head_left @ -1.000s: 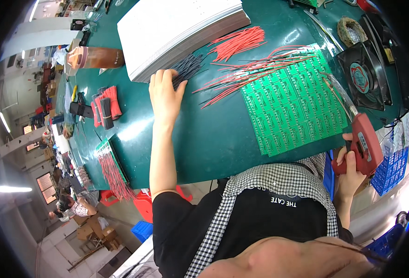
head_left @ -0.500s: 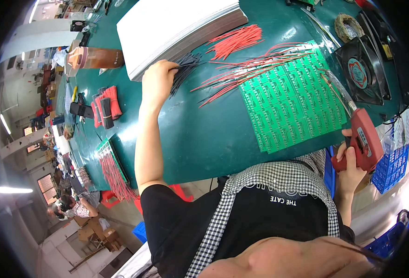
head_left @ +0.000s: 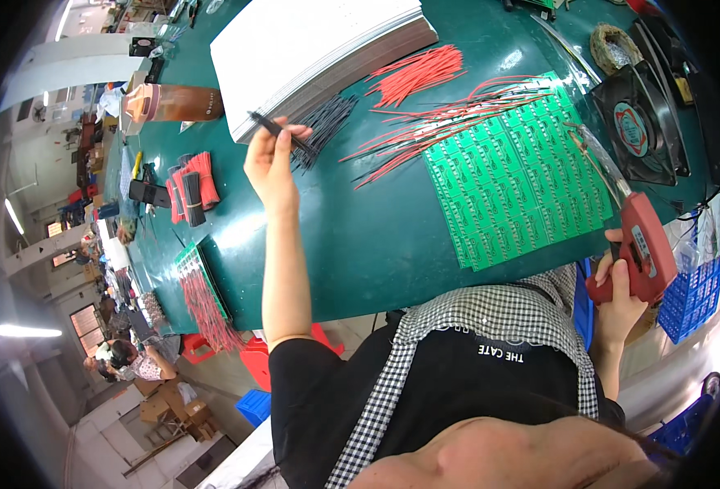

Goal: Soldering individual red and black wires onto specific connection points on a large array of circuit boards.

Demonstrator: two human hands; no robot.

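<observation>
A small bunch of black wires is pinched between the thumb and fingers of my left hand, raised at the near edge of a loose pile of black wires. My right hand grips a red soldering gun by its handle, at the table's right front edge. Its tip points toward green circuit board panels lying between my hands. Red and black wires lie across the far left part of the panels. Beyond the black pile is a heap of red wires.
A thick white stack stands at the back, with a drink bottle left of it. Tied wire bundles and a wired board panel lie at left. A black fan and a straw-coloured coil stand at right.
My left hand has come away from the black pile, turned, and now holds up a small bunch of black wires. The right hand and soldering gun have hardly moved.
</observation>
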